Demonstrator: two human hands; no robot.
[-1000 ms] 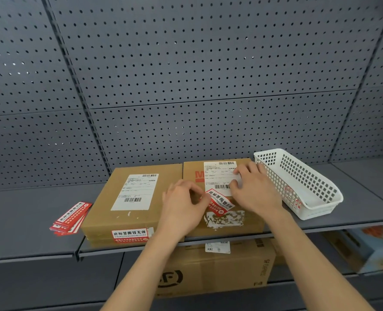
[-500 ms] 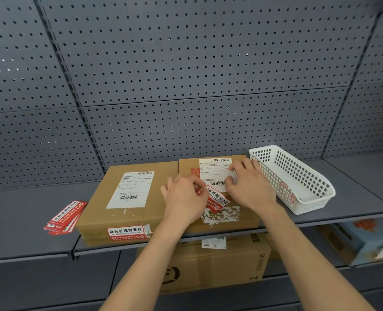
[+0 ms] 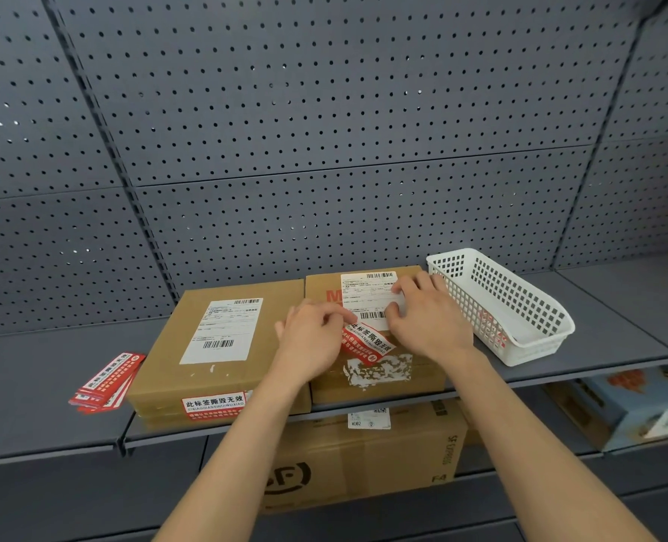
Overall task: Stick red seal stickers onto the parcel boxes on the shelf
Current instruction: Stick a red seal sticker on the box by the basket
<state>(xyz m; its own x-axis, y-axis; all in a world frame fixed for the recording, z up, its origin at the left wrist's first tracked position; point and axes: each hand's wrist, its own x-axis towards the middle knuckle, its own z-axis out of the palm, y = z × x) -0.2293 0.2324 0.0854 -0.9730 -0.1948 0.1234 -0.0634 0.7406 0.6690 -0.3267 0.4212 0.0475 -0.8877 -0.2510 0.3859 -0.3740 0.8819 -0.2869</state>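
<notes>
Two flat brown parcel boxes lie side by side on the grey shelf (image 3: pixel 31 385). The left box (image 3: pixel 168 365) carries a red seal sticker (image 3: pixel 215 404) folded over its front edge. On the right box (image 3: pixel 426 371) a second red seal sticker (image 3: pixel 367 342) lies slanted between my hands, just below the white shipping label (image 3: pixel 367 291). My left hand (image 3: pixel 311 346) pinches that sticker's upper left end with curled fingers. My right hand (image 3: pixel 428 320) rests on the shipping label and box top, its palm by the sticker's right end.
A stack of spare red stickers (image 3: pixel 107 381) lies on the shelf left of the boxes. A white slotted basket (image 3: pixel 539 346) stands right of them, close to my right hand. Below are a large brown carton (image 3: pixel 363 463) and a blue box (image 3: pixel 637 400). Pegboard forms the back wall.
Both hands stay on the right box with the slanted sticker between them. The left hand's fingers have shifted slightly at the sticker's end. The view has drifted a little.
</notes>
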